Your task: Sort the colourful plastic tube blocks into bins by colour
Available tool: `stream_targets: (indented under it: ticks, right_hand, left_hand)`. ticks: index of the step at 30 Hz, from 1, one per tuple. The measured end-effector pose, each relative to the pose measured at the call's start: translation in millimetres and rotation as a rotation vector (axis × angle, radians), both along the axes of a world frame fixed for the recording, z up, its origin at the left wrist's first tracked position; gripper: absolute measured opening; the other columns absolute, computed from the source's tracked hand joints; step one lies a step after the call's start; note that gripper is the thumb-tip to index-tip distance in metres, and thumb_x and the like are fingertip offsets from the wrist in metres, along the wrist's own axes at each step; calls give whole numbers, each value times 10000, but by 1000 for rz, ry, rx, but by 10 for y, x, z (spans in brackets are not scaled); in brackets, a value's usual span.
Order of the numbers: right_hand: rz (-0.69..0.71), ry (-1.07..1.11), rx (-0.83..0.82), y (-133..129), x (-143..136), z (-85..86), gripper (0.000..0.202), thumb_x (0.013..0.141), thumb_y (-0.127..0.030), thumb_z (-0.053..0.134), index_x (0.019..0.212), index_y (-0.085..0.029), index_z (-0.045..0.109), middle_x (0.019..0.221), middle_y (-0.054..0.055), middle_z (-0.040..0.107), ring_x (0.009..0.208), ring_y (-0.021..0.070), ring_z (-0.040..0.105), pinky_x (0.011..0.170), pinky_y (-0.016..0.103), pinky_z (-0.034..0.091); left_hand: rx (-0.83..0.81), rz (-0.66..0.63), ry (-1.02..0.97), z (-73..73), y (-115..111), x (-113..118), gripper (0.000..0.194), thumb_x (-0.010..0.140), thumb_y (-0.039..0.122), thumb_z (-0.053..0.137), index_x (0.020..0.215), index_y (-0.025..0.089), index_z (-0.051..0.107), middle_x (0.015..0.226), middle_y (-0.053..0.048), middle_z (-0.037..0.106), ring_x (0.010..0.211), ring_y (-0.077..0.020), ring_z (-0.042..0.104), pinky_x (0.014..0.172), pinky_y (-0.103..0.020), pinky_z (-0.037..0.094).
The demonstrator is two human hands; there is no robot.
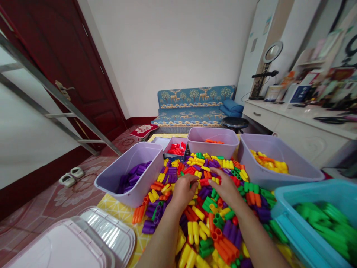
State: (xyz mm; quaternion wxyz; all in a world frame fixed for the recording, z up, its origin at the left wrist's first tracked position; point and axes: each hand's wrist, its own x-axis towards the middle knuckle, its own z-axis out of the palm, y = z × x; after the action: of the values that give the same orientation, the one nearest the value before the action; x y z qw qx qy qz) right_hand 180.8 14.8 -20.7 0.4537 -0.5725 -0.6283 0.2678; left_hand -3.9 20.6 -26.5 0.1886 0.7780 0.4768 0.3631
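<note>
A mixed heap of plastic tube-shaped building pieces point(199, 213) in yellow, orange, red, green and purple covers the table. Over the middle of it is my left hand point(184, 189), its fingers curled together; whatever may be between them is hidden. My right hand point(225, 187) reaches in from the other side, thumb and fingers apart, close above a red piece point(205, 182) and a small yellow piece point(215, 180). It does not visibly grip either one.
Around the heap stand a lilac bin point(111, 186) of purple pieces, a small box point(168, 153) of red ones, a lilac bin point(213, 149) with orange, another point(301, 176) with yellow, and a turquoise bin point(290, 212) with green. Lids point(111, 232) lie front left.
</note>
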Motion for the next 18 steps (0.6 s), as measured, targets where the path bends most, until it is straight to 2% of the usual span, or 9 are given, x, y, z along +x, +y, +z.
stream_targets:
  ticks: [3, 6, 10, 14, 18]
  right_hand:
    - [49, -322, 40, -2, -64, -154, 559, 700, -204, 599, 1252, -130, 543, 1314, 143, 540, 1240, 277, 464, 1071, 464, 316]
    - [85, -451, 22, -35, -103, -169, 567, 727, -217, 577, 1289, -155, 521, 1343, 126, 510, 1253, 284, 443, 1062, 470, 324]
    - [148, -403, -5, -74, -141, -86, 551, 706, -168, 563, 1256, -176, 539, 1296, 106, 530, 1166, 256, 518, 1003, 428, 399]
    - [208, -254, -55, -99, -173, -60, 534, 699, -133, 539, 1231, -179, 540, 1276, 106, 517, 909, 174, 622, 872, 344, 492]
    - [170, -292, -69, -106, -195, -95, 635, 690, -147, 553, 1317, -196, 468, 1342, 115, 478, 958, 201, 619, 914, 390, 462]
  left_hand:
    - [17, 0, 108, 13, -13, 6, 285, 769, 190, 597, 1041, 196, 684, 977, -77, 707, 906, -226, 645, 801, -323, 493]
    - [24, -21, 208, 29, -33, 26, 382, 760, 235, 625, 1141, 210, 639, 1004, -88, 703, 932, -251, 638, 820, -348, 488]
    - [14, -23, 217, 52, -57, 39, 528, 754, 253, 639, 1271, 217, 540, 1038, -98, 694, 963, -264, 628, 840, -368, 483]
    - [-22, -9, 161, 58, -63, 35, 600, 738, 232, 649, 1316, 226, 492, 1049, -89, 694, 984, -256, 628, 863, -363, 478]
    - [-28, -14, 154, 53, -69, 47, 581, 723, 224, 660, 1287, 227, 522, 1066, -87, 689, 1008, -255, 621, 882, -367, 473]
